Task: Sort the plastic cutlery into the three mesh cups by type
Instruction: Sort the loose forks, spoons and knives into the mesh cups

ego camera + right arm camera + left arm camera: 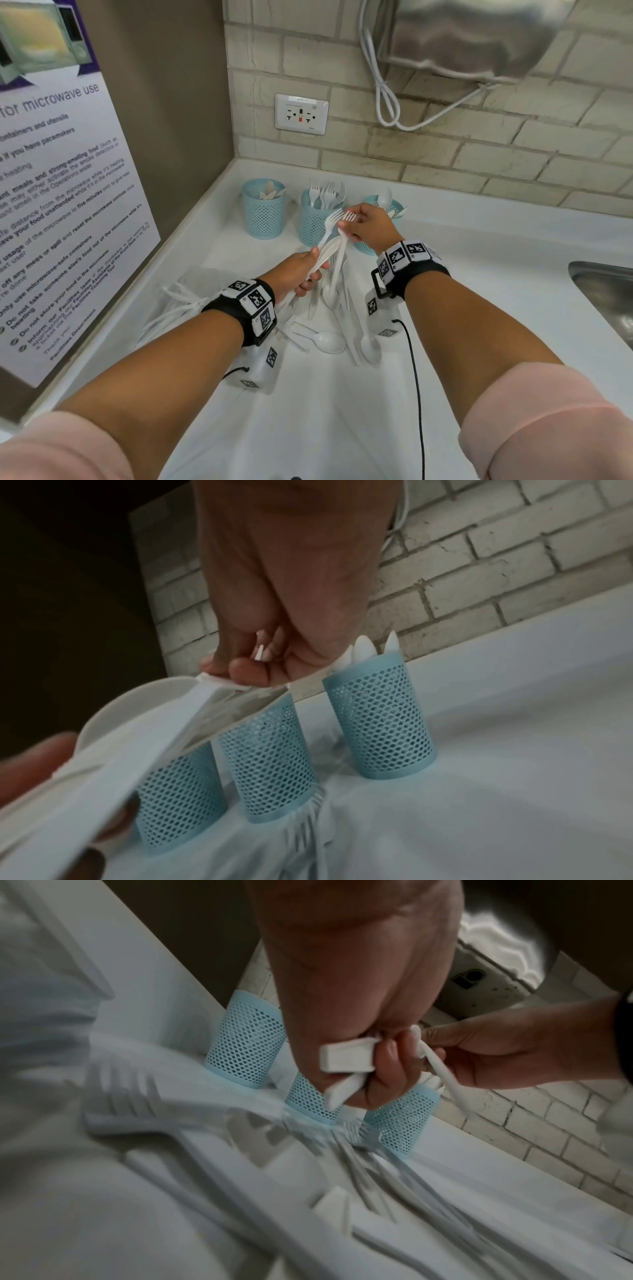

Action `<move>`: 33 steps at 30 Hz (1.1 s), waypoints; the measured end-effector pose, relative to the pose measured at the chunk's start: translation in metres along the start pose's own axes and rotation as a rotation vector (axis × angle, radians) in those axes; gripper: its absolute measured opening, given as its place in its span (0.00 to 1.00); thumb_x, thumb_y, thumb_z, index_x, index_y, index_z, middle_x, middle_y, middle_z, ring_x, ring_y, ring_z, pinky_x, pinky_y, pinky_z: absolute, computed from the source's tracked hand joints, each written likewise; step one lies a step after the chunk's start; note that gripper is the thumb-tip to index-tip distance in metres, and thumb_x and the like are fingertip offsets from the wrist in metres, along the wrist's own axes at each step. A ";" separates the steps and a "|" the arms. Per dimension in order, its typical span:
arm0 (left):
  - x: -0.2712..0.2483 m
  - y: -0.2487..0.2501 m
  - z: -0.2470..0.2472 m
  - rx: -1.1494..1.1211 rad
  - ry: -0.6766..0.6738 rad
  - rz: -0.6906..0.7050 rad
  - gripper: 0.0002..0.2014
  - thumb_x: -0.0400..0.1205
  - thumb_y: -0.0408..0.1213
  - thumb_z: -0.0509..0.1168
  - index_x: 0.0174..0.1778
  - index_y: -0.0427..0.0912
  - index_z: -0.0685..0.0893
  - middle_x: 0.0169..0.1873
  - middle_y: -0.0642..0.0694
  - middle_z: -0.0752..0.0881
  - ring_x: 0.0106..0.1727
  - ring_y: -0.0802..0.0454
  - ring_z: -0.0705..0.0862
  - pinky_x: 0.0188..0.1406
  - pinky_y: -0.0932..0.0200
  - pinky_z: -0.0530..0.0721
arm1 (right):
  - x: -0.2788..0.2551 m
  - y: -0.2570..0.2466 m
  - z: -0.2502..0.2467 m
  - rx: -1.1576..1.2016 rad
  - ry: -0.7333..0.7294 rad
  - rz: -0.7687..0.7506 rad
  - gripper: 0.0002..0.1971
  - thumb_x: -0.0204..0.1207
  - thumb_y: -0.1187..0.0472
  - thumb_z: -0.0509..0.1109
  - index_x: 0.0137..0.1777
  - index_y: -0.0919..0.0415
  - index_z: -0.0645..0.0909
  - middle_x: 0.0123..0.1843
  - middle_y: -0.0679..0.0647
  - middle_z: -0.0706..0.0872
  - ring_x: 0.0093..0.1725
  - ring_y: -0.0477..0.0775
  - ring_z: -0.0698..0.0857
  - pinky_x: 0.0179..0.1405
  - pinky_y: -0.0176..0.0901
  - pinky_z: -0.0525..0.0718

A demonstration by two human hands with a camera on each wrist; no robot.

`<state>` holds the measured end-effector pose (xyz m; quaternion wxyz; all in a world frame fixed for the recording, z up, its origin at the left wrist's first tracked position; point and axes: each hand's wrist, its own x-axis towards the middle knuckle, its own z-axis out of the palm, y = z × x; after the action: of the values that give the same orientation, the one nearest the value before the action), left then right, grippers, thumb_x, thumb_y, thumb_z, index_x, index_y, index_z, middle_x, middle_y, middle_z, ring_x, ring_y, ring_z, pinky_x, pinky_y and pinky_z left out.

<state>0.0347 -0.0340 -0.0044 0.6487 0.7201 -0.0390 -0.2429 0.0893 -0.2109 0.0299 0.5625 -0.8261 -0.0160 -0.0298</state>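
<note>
Three light-blue mesh cups stand at the back of the white counter: the left cup holds knives, the middle cup forks, and the right cup spoons, partly hidden behind my right hand. My left hand grips a bundle of white cutlery by the handles, including a fork and a knife; the handle ends stick out of my fist. My right hand pinches one white fork just below its tines, in front of the middle cup. Loose spoons, knives and forks lie in a pile under my hands.
A steel sink opens at the right edge. A brick wall with a socket runs behind the cups, and a poster panel closes off the left. A black cable trails over the counter by my right forearm.
</note>
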 end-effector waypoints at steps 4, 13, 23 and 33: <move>0.000 -0.001 -0.001 0.026 0.019 -0.013 0.21 0.89 0.50 0.43 0.43 0.44 0.75 0.27 0.49 0.69 0.24 0.57 0.66 0.17 0.68 0.63 | 0.000 -0.003 0.001 0.041 -0.031 0.009 0.15 0.75 0.67 0.72 0.61 0.71 0.78 0.32 0.56 0.81 0.29 0.51 0.76 0.30 0.37 0.80; 0.000 -0.001 -0.001 0.052 -0.033 -0.076 0.21 0.88 0.53 0.43 0.44 0.45 0.77 0.27 0.50 0.69 0.26 0.57 0.66 0.20 0.67 0.66 | 0.002 -0.004 0.001 -0.074 -0.096 0.017 0.06 0.77 0.62 0.71 0.49 0.65 0.82 0.30 0.54 0.77 0.29 0.49 0.73 0.28 0.36 0.75; 0.001 0.003 -0.012 -0.010 0.027 0.053 0.21 0.88 0.52 0.44 0.42 0.44 0.75 0.26 0.50 0.68 0.23 0.58 0.65 0.19 0.68 0.63 | 0.030 -0.025 -0.020 0.066 0.198 0.005 0.05 0.80 0.60 0.67 0.49 0.62 0.77 0.48 0.61 0.82 0.46 0.58 0.83 0.32 0.38 0.83; 0.004 -0.004 -0.022 -0.108 0.248 0.140 0.20 0.85 0.57 0.49 0.43 0.45 0.74 0.25 0.51 0.67 0.22 0.59 0.64 0.22 0.66 0.63 | 0.038 -0.041 -0.027 0.319 0.765 -0.080 0.10 0.80 0.62 0.67 0.57 0.66 0.83 0.45 0.57 0.80 0.42 0.56 0.81 0.34 0.38 0.89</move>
<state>0.0461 -0.0146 -0.0081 0.7016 0.7043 0.0045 -0.1083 0.1244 -0.2213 0.0808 0.6471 -0.6569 0.1577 -0.3535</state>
